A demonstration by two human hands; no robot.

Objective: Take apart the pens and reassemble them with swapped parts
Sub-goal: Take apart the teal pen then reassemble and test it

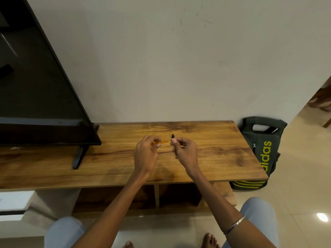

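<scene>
Above the counter [223, 151], left hand [146, 154] pinches an orange pen barrel [163, 141]; right hand [184, 151] grips a black tip [173, 135].

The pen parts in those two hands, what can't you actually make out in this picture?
- Orange pen barrel, head view: mostly hidden inside the left hand; its length and open end cannot be told.
- Small black piece, head view: too small to tell cap from tip; the right hand covers its lower end.
- Other pens: none in view.
- Television: cut off by the left edge.
</scene>
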